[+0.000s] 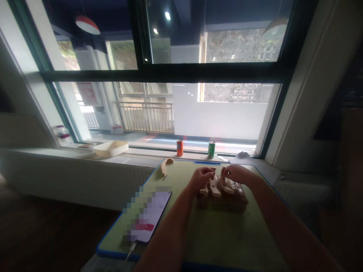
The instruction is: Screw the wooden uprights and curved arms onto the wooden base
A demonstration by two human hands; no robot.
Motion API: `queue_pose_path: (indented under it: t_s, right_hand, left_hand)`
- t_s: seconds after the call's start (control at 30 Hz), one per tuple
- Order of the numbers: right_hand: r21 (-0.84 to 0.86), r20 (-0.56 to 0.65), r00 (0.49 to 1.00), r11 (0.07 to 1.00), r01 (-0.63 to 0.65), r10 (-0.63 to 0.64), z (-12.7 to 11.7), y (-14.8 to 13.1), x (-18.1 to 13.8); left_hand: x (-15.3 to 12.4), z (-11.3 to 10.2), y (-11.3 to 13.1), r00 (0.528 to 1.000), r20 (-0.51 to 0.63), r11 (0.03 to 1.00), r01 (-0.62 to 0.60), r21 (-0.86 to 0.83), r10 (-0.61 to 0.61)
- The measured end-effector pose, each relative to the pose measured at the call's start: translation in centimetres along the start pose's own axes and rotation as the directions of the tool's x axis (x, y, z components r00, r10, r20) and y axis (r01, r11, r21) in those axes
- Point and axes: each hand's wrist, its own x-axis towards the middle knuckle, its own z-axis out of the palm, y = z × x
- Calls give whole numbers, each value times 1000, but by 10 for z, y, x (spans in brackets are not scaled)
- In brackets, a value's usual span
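Note:
My left hand [200, 178] is closed in a pinch, fingertips at the upper end of a pale, flat wooden-looking piece [214, 189]. Beside it, the fingers of my right hand [238, 174] pinch the top of another pale curved piece [226, 187] with dark holes or dots. Both pieces stand over a clear, shiny plastic package or tray [241, 194], which holds more small parts that are too blurred to name. A shorter pale piece [203, 190] shows under my left hand.
The green tabletop [218, 234] has a blue edge. On its left lie a phone or tablet [153, 219] with a white cable [131, 250] and a curved pale piece [163, 167]. An orange can [179, 148], a green can [211, 149] and a cream basin [111, 149] stand on the sill.

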Motion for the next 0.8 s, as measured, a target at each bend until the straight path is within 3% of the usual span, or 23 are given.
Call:
queue_pose_path:
  t_s: [0.1,0.3,0.57,0.8]
  right_hand:
    - [-15,-135,988,997,-74,72,17,-10,-15]
    - [-30,-323,946,998,-46,34,40,-24,-27]
    - [26,-380,919,994,-102,104,47,-19,-37]
    - [28,-387,913,991,-131,132,44,-17,-43]
  left_hand:
    - [1,0,1,1000,21,999,-13,35,12]
    - [1,2,6,999,29,997,21,81,-23]
    - [1,11,2,973,229,994,1,106,-26]
    - [3,9,-4,988,147,986,-72,148,50]
